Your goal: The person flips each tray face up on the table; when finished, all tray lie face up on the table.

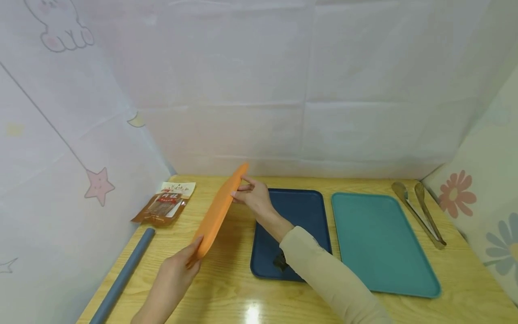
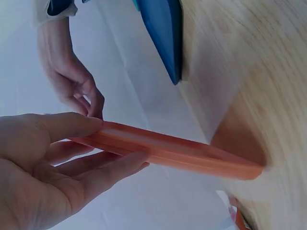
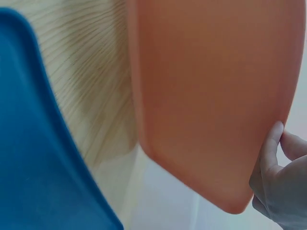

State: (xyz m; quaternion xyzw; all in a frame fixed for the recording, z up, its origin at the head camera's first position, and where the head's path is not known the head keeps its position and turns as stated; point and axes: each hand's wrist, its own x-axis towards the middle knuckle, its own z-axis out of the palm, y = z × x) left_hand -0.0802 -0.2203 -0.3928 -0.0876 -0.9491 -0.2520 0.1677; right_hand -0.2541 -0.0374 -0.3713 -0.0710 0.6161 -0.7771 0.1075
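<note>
An orange tray [image 1: 220,209] is held up off the table, tipped steeply onto its side. My left hand [image 1: 175,273] grips its near end; in the left wrist view the thumb lies on one side of the orange tray [image 2: 182,155] and the fingers on the other. At the far end, my right hand [image 1: 256,198] pinches the upper edge between thumb and fingers. The right wrist view shows the broad flat face of the orange tray [image 3: 211,91]. Beneath my right forearm lies a navy blue tray [image 1: 297,211], partly hidden by the sleeve [image 1: 323,265].
A small dark object [image 1: 280,262] sits on the navy tray, half covered by the sleeve. Right of it are a teal tray [image 1: 378,243] and metal tongs [image 1: 422,216]. On the left lie a brown food packet [image 1: 163,204] and a grey-blue rod [image 1: 123,274]. Cloth walls border the table.
</note>
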